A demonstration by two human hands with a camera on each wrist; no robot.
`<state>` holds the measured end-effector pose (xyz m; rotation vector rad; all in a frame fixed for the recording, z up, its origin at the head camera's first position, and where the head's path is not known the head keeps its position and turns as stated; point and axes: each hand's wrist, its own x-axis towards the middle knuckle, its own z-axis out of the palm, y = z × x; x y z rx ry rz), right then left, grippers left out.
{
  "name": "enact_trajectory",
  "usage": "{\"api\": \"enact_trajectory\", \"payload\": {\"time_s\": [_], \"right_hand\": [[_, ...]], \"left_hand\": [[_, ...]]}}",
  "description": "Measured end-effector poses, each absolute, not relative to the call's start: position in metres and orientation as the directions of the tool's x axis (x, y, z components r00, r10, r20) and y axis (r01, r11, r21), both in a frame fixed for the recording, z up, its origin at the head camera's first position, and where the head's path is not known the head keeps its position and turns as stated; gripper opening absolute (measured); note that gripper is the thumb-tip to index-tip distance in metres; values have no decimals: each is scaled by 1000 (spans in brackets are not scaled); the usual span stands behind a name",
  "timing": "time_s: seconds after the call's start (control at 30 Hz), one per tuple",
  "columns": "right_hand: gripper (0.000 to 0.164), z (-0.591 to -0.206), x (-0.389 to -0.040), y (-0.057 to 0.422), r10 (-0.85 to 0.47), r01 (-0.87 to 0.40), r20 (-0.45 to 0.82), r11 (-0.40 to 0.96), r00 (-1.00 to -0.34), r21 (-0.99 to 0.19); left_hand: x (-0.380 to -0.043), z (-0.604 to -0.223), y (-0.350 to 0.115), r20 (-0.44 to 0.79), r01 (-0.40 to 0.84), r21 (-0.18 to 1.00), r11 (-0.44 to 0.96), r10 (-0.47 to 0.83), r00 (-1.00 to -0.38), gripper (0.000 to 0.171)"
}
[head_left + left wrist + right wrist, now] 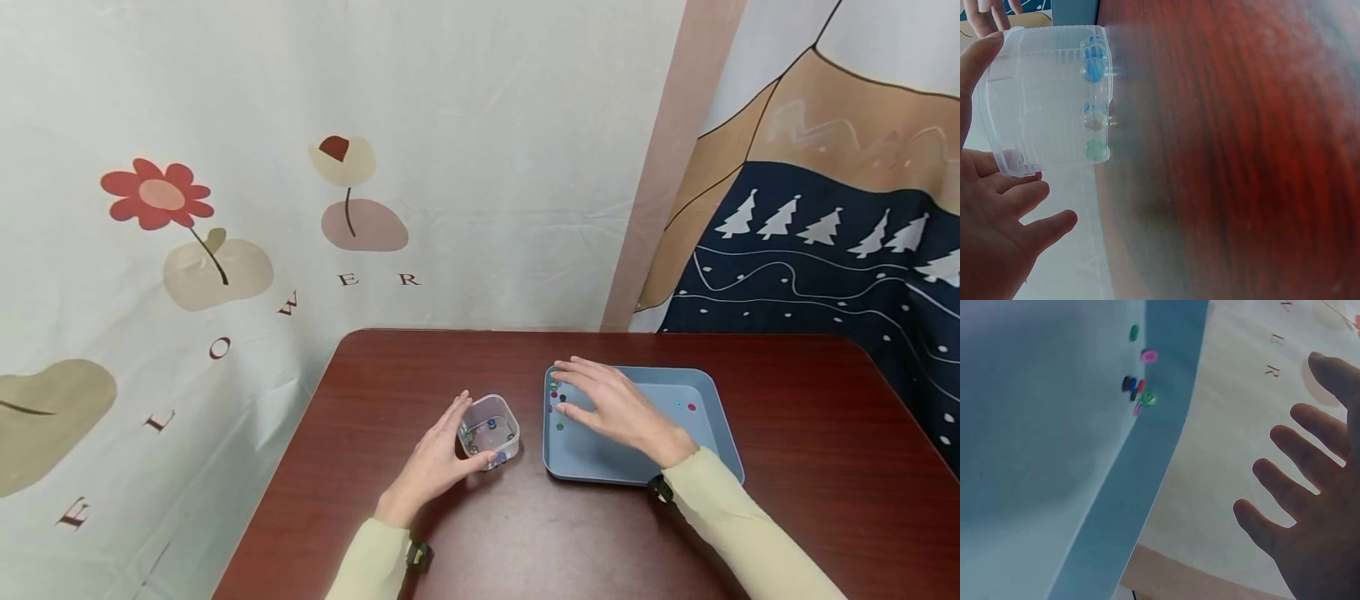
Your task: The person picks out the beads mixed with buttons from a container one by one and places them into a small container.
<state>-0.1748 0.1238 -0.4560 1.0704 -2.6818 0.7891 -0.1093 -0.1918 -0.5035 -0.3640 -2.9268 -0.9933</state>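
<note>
A clear plastic box (512, 450) stands on the table, with several glass marbles (1094, 70) at its bottom, some blue and one green. My left hand (433, 460) grips the box from the left, thumb on the near side and fingers on the far side. Over the left part of a blue tray (622, 468) hovers my right hand (617, 407), its fingers spread and holding nothing. Small coloured buttons (1149, 356) lie in the tray near its left edge, partly hidden by that hand in the head view. A red button (692, 407) lies farther right, beside a light blue one (678, 404).
The dark reddish-brown wooden table (525, 533) carries both the box and the tray, with a narrow gap between them. Behind it hangs a pale curtain (487, 167) with printed flowers and letters. A navy and tan printed cloth (810, 250) hangs at the right.
</note>
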Motion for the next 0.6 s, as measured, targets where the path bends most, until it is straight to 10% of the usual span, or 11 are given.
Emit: {"api": "enact_trajectory", "payload": {"time_s": [0.6], "right_hand": [[60,-471,-208,131,-656,-649,133,659,-743,-381]], "left_hand": [[-109,-502,-192,110,238,596,767,216,-970,98]]}}
